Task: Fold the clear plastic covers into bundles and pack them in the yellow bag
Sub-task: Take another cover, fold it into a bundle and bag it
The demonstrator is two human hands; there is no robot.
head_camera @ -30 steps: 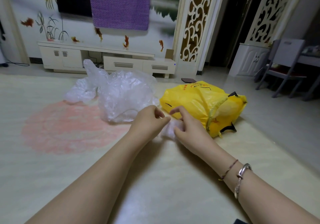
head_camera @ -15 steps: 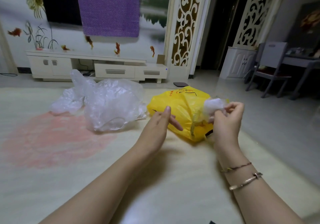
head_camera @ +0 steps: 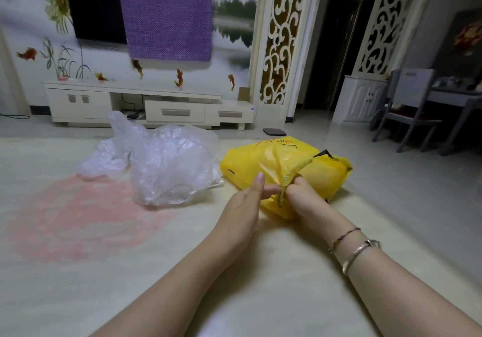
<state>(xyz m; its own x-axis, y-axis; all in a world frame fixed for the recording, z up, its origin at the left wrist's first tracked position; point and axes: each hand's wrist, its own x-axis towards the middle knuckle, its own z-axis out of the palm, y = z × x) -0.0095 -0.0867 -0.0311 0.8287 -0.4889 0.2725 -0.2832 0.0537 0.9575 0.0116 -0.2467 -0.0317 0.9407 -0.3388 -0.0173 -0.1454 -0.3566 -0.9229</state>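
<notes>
The yellow bag point(head_camera: 263, 159) lies on the pale floor mat, its mouth turned toward me. My right hand point(head_camera: 305, 202) reaches into that mouth under the bag's gathered rim; its fingertips are hidden inside and no bundle shows. My left hand point(head_camera: 247, 201) is just left of the mouth, thumb raised and fingers straight, their tips touching the rim. A crumpled pile of clear plastic covers point(head_camera: 167, 164) sits on the mat directly left of the bag, touching its side.
The mat point(head_camera: 78, 271) with a faded pink patch spreads left and toward me. A low white TV cabinet point(head_camera: 146, 101) stands along the far wall. A small dark flat object point(head_camera: 273, 131) lies behind the bag. Grey chairs point(head_camera: 409, 107) stand at far right.
My right hand carried a small clear bundle from the mat up over the bag and has gone into the bag's mouth. My left hand shifted right to the rim.
</notes>
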